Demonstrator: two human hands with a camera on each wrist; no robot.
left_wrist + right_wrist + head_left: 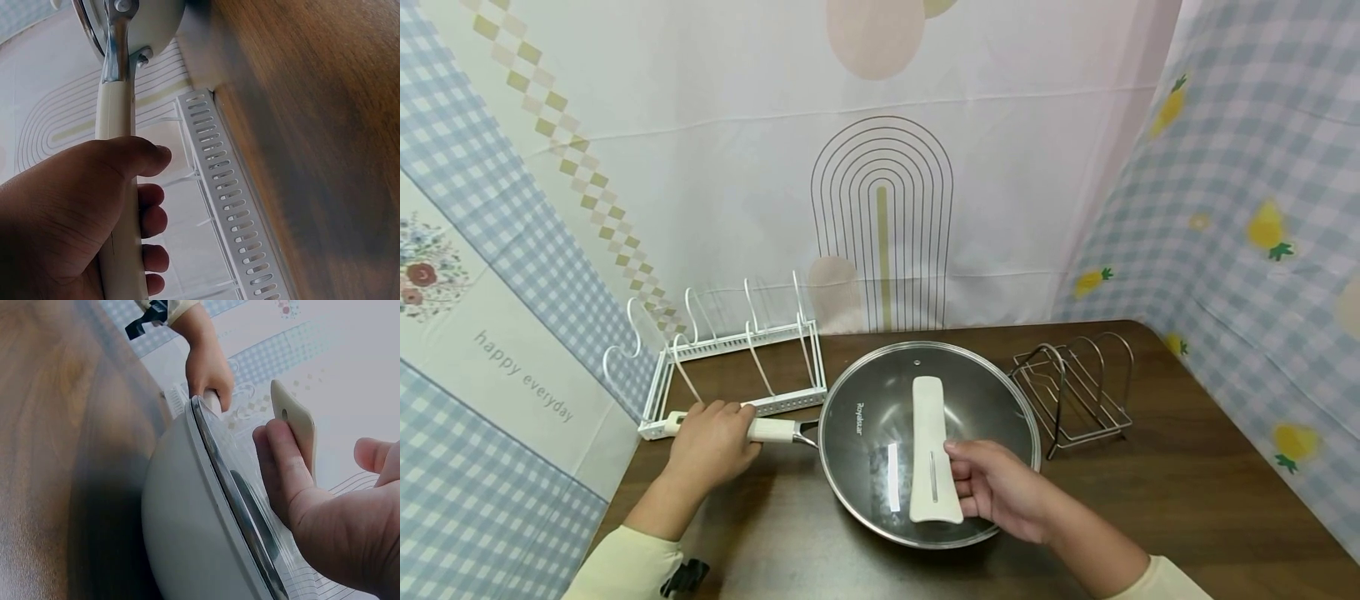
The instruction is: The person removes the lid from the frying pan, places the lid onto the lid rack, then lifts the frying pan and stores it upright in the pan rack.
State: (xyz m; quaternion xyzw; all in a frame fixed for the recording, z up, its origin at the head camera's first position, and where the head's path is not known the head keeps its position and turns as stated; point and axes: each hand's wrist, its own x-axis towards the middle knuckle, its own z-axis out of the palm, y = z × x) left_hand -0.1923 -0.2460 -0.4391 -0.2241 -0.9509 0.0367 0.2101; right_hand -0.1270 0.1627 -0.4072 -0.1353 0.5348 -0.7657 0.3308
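A deep pale wok (181,512) with a long cream handle (772,430) stands in the middle, covered by a dark-tinted glass lid (865,392) with a metal rim. My left hand (715,437) grips the wok's handle, thumb along one side and fingers wrapped round, as the left wrist view shows. The lid carries a flat, upright-standing cream lid handle (928,417). At its right edge is my right hand (1000,487). In the right wrist view its fairly straight fingers (287,453) touch the underside of that lid handle, while the thumb stands apart from it.
A white slotted rack (790,400) with upright hoops stands behind the left hand. Right of the wok is a small metal wire rack (1093,429). All stand on a brown wooden table (1150,508), with patterned cloth (1000,208) hanging behind and at both sides.
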